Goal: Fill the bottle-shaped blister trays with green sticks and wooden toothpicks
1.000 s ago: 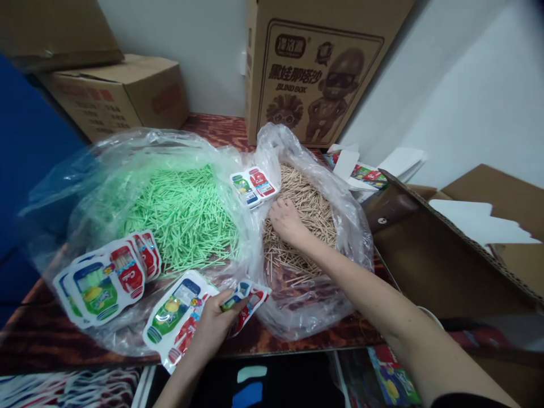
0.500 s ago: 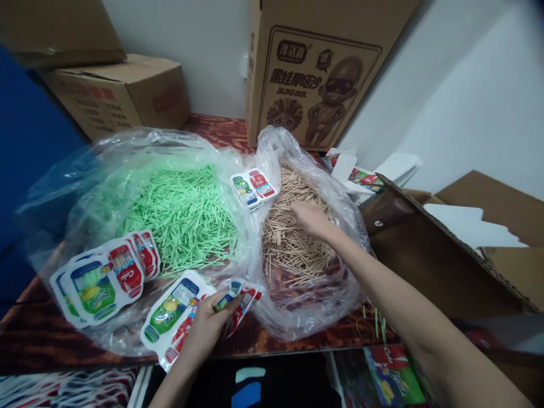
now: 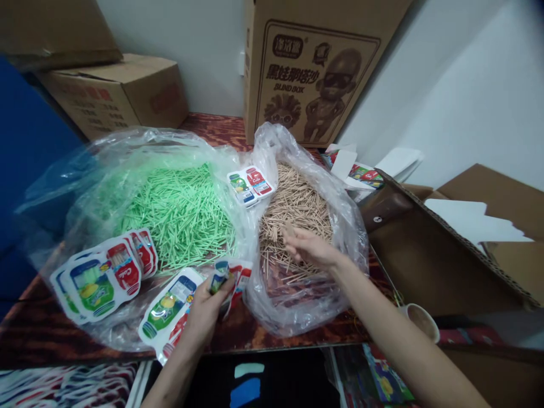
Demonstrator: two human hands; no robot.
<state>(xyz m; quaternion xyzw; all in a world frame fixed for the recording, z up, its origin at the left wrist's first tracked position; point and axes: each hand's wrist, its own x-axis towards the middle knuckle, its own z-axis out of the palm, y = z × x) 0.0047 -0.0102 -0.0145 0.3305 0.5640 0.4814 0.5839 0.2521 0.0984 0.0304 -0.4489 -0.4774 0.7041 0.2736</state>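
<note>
My left hand is closed on a printed packet at the near table edge, beside another flat packet. My right hand hovers over a clear bag of tan sticks, fingers pinched around a few tan sticks. A second clear bag holds green sticks to the left. Another printed packet rests between the two bags. A stack of filled packets lies at the front left.
A large printed cardboard box stands at the back, more boxes at the back left. An open brown carton sits on the right, a small cup near its front. The table is dark red wood.
My right hand has lifted out of the tan stick pile and drawn back toward me with a few sticks. My left hand has raised its packet slightly.
</note>
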